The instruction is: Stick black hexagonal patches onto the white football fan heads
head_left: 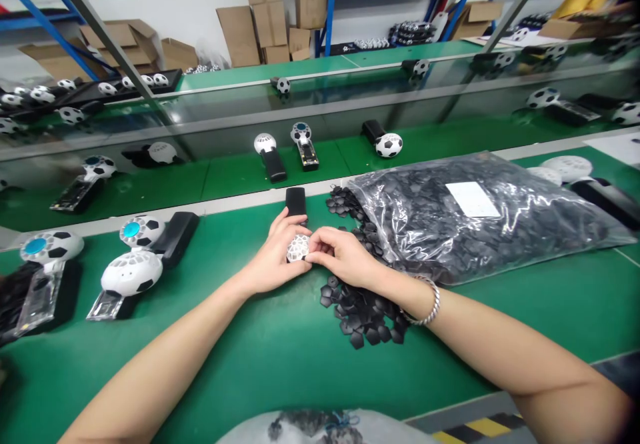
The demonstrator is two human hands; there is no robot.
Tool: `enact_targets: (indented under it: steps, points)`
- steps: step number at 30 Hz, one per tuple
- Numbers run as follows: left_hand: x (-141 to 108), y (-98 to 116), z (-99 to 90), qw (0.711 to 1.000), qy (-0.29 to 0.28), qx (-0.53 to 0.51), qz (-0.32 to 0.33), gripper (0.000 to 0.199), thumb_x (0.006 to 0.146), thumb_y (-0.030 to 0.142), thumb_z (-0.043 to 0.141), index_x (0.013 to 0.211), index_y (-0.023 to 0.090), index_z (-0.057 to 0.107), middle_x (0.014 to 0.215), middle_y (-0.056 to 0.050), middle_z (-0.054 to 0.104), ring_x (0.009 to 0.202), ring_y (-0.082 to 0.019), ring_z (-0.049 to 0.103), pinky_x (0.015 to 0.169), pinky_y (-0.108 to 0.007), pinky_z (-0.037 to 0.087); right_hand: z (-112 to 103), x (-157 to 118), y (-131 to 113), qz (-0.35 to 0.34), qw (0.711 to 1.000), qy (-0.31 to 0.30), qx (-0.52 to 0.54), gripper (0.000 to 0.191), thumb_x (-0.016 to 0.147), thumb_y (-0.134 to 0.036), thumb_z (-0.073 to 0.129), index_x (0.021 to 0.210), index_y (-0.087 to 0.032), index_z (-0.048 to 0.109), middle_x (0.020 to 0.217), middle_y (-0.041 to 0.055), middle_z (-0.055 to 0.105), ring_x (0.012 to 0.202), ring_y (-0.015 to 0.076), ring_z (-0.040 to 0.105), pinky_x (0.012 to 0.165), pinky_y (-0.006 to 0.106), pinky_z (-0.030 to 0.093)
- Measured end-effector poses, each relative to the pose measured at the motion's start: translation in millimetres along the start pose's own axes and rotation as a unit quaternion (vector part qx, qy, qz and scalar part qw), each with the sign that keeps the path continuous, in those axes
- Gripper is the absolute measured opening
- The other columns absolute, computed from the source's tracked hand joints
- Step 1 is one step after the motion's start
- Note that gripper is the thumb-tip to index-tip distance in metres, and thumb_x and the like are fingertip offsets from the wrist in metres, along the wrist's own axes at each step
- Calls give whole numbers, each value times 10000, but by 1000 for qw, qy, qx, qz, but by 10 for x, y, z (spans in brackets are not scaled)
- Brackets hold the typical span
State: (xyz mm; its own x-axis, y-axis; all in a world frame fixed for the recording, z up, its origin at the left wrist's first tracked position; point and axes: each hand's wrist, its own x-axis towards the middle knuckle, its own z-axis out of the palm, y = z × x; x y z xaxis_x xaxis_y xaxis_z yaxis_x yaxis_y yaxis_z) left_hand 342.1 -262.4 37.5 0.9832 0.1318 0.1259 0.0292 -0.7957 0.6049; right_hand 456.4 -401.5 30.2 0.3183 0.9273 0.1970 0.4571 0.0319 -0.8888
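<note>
My left hand (277,254) is wrapped round a soccer-ball device, its white ball head (298,248) showing between the fingers and its black handle (295,202) pointing away from me on the table. At the ball's right edge, my right hand (340,254) is closed in a pinch; whatever the fingertips hold is hidden. Close to the right hand, loose black pentagon pieces (367,314) lie in a pile, partly under the wrist. Behind them rests a clear plastic bag (425,224) full of the same pieces.
Several soccer-ball devices (133,272) lie at the left, some with teal discs. More devices (265,144) sit on the green conveyor (220,181) beyond the table's pale edge. White shells (567,167) and a black part (607,201) are at the right. Cardboard boxes (270,24) stand behind.
</note>
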Motion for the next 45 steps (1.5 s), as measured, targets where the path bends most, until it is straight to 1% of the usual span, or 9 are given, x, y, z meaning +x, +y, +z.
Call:
enact_targets:
  steps: [5,11,16,20,24,28,37,41,45]
  points:
    - [26,-29,-25,999,-23,-14,19,399,685,247,642,1051,217,484,1348,-86,374,1355,-313,97,1078,-540,168,-35,36,-2,17,1000,-11,-3,86,767,-184,581,707,-164,523,690,-24,521,629,97,491,601,226,410]
    - [5,-50,-80,997,-42,-60,-34,496,617,294,713,1066,229,511,1410,-92,183,1350,-332,89,1079,-512,179,-463,144,-15,2,978,163,-128,125,815,-281,542,792,-160,565,766,9,564,664,112,522,632,241,420]
    - [3,-63,-75,992,14,-64,-105,517,570,377,751,1013,210,544,1304,-115,260,1332,-306,156,1079,-462,222,-466,99,21,51,949,-12,-310,56,777,-223,605,788,-179,637,805,29,614,760,152,563,685,254,416]
    - [-1,-110,-75,990,31,-79,-115,799,518,360,780,1216,203,425,1318,-127,296,1296,-294,255,1070,-450,247,-306,56,47,103,909,-49,-400,110,802,-273,583,856,-189,628,920,62,611,897,205,553,683,271,411]
    - [-20,-158,-100,988,35,-93,-116,775,531,354,769,1220,216,442,1225,-95,438,1161,-284,442,1016,-454,326,-316,52,48,110,937,-72,-324,54,770,-222,615,803,-185,595,816,19,612,769,154,565,621,234,400]
    - [-27,-182,-154,986,-15,-148,-76,750,592,242,719,1269,215,397,1270,-75,480,1147,-262,477,993,-405,363,-342,47,26,37,973,-77,-215,74,789,-165,586,857,-179,613,792,5,635,719,125,575,670,231,429]
    - [-37,-123,-170,990,-59,-118,-45,776,613,194,651,1326,209,344,1336,-65,439,1192,-264,438,1007,-385,350,-180,16,-20,-119,972,-33,-200,74,819,-170,552,841,-170,623,841,35,654,797,149,583,732,258,434]
    - [-38,-76,-169,992,-57,-103,-53,765,623,208,639,1326,217,338,1327,-71,441,1161,-268,462,981,-393,376,-147,4,-58,-80,979,-53,-181,41,805,-178,569,801,-162,606,728,8,634,644,114,554,607,219,406]
    - [-28,-53,-160,993,-55,-95,-53,788,610,288,695,1315,204,353,1316,-88,448,1155,-274,464,976,-402,380,-118,13,-45,-66,981,-40,-176,40,796,-159,568,798,-162,607,759,15,633,685,119,555,639,225,405]
